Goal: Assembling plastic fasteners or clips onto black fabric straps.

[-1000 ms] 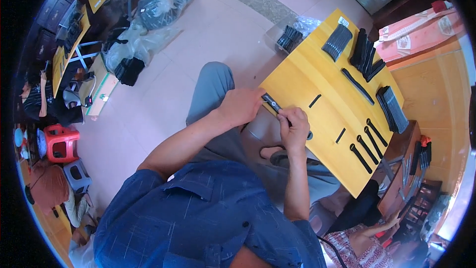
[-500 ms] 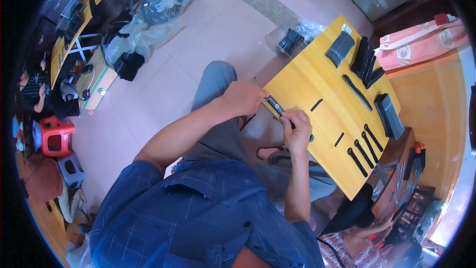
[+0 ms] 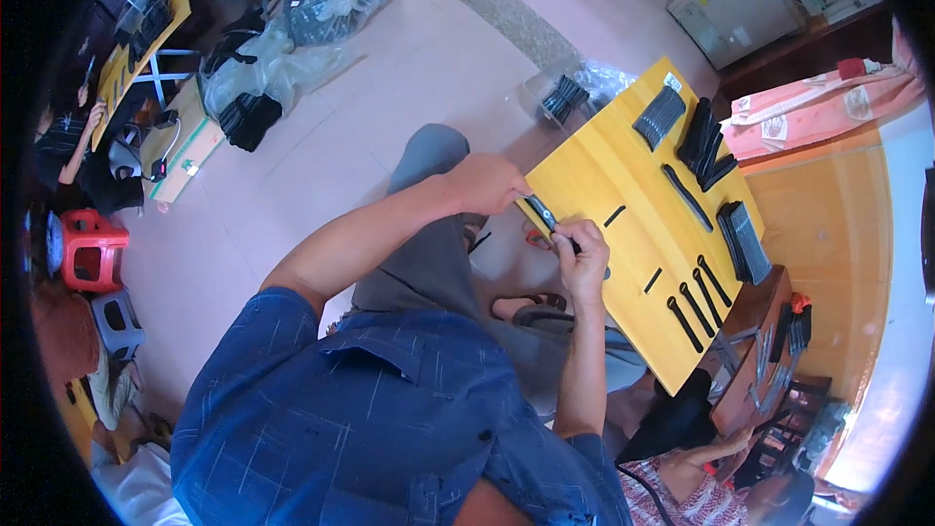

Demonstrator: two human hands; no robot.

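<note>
Between my hands is a narrow black strap-like piece (image 3: 541, 211) with a small pale spot on it, above the near left edge of the yellow table (image 3: 575, 161). My left hand (image 3: 490, 185) pinches its far end, fingers closed. Closed around the other end is my right hand (image 3: 586, 258), which hides part of it. Two short thin black strips (image 3: 653, 281) lie on the tabletop past my right hand. Several black straps with rounded heads (image 3: 685, 323) are lined up near the table's right end.
A long black strip (image 3: 687, 197), a grey-black bundle (image 3: 659, 118), folded black pieces (image 3: 703, 144) and another stack (image 3: 743, 242) lie farther back on the table. A clear bin (image 3: 560, 97) stands beyond it. Another person (image 3: 687, 487) works at lower right. A red stool (image 3: 94, 249) stands left.
The view has shifted slightly, so the table sits a little lower and farther left at its far end. Both hands keep their hold on the strap piece, almost unmoved.
</note>
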